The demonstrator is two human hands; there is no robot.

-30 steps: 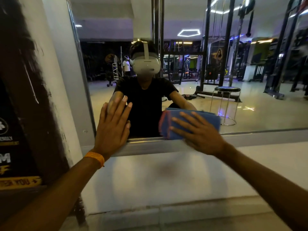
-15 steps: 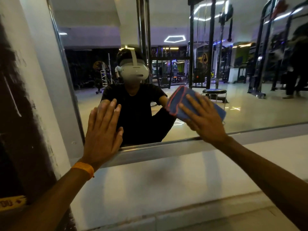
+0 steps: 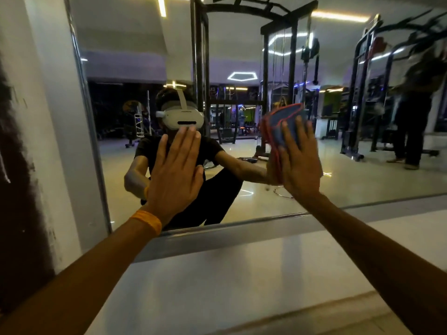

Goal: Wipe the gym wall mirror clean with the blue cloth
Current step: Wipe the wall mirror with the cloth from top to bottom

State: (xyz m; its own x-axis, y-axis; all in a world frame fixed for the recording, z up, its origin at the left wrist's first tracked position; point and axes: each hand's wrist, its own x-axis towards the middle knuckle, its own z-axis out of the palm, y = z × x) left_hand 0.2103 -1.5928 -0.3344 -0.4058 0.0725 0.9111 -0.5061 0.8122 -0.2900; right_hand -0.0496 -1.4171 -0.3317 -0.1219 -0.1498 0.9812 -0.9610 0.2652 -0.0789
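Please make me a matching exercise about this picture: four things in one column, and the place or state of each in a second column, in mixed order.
Things:
1. left hand
2. right hand
3. blue cloth
4. wristband

Places or states:
a. orange, around a wrist
b. flat on the bare mirror, holding nothing
c. red-edged, under a palm
d. presses the cloth with straight fingers

Pairs: 1-b, 2-d, 3-c, 4-a
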